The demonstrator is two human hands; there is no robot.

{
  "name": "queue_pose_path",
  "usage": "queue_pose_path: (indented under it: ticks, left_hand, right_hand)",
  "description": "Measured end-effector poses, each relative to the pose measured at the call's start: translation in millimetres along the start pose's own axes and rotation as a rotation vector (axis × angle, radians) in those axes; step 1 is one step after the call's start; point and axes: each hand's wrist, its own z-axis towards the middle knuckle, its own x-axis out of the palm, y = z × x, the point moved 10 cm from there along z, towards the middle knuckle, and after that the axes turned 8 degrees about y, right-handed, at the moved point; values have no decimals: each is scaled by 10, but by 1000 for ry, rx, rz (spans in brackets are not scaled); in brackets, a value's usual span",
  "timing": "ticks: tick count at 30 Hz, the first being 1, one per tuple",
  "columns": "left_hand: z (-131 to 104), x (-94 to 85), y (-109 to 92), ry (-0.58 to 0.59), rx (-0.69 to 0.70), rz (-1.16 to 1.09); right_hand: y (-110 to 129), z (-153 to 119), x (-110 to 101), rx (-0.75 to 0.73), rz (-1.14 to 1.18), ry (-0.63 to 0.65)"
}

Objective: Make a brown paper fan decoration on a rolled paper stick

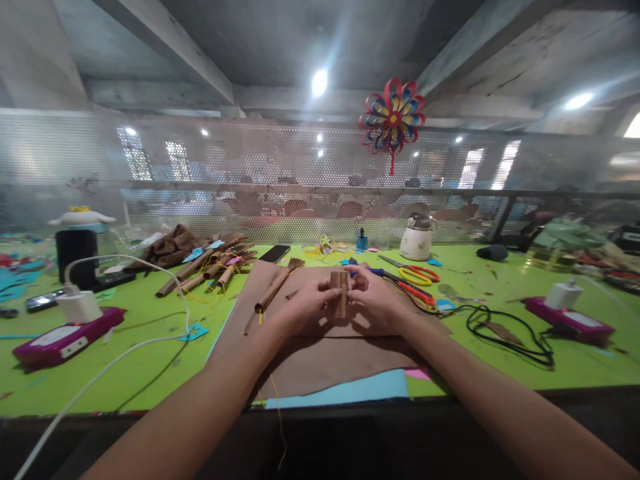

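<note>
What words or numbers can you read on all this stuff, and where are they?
None can be read.
Purple-and-white power strip on the left: too blurred.
Purple-and-white power strip on the right: too blurred.
White jug with dark lid: any marks too small.
Small brown block-shaped piece: no writing shows.

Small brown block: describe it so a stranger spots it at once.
On the bright green table lies a large brown paper sheet. Above it, the bare left hand and right hand hold a small upright brown block. Unlike the long, hollow brown rolls to its left, it is short, straight-sided and held.
</note>
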Motion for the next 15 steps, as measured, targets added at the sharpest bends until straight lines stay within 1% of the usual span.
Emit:
queue_pose_path:
  ticks: [4,7,9,12,15]
  left_hand:
    - [-42,31,-59,-22,-16,7]
    - [-68,7,-114,-59,-21,7]
    - [-68,-18,-160,-70,4,18]
    - [-50,-56,-208,-69,56,59]
    - [-34,-62,-195,-50,69,75]
  right_hand:
    - [6,-24,24,34,121,22]
    - [61,-46,59,28,156,39]
    - [85,-50,68,25,159,44]
    - [85,-31,46,17,92,39]
    - [110,-7,-37,-40,-100,-15]
